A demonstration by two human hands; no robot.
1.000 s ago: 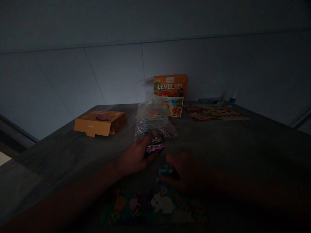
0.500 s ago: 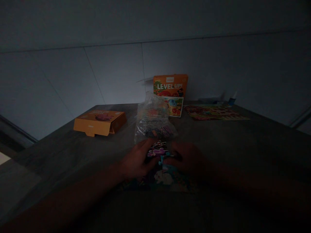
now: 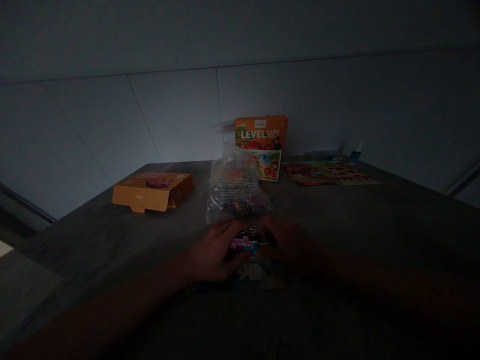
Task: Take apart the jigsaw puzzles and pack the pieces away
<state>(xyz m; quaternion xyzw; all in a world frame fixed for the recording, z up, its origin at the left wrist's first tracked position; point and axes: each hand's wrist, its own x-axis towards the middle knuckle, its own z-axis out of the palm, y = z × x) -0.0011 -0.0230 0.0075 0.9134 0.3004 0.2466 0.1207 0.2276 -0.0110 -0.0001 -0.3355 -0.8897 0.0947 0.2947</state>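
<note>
In the dim head view, dark jigsaw pieces (image 3: 245,243) with purple, teal and white print show between my two hands. My left hand (image 3: 213,255) curls round their left side, thumb toward me. On the right, my right hand (image 3: 287,242) is closed at their other edge, its fingers bent and deep in shadow. Nearer to me, a dark printed puzzle picture (image 3: 253,272) with a pale animal lies flat on the table, partly covered by the hands. Just beyond the fingertips rests a clear plastic bag (image 3: 234,185) with more dark pieces in it.
An orange box (image 3: 150,190) with its flap out lies at the left of the grey table (image 3: 86,240). Behind the bag stand an orange "LEVEL UP!" box (image 3: 261,127) and a picture card (image 3: 270,167). A farm picture (image 3: 330,175) and a small blue bottle (image 3: 356,152) are at back right.
The pieces between my hands have tipped lower and show less of their printed face. Both hands have shifted slightly, closer together. The bag and boxes have stayed put.
</note>
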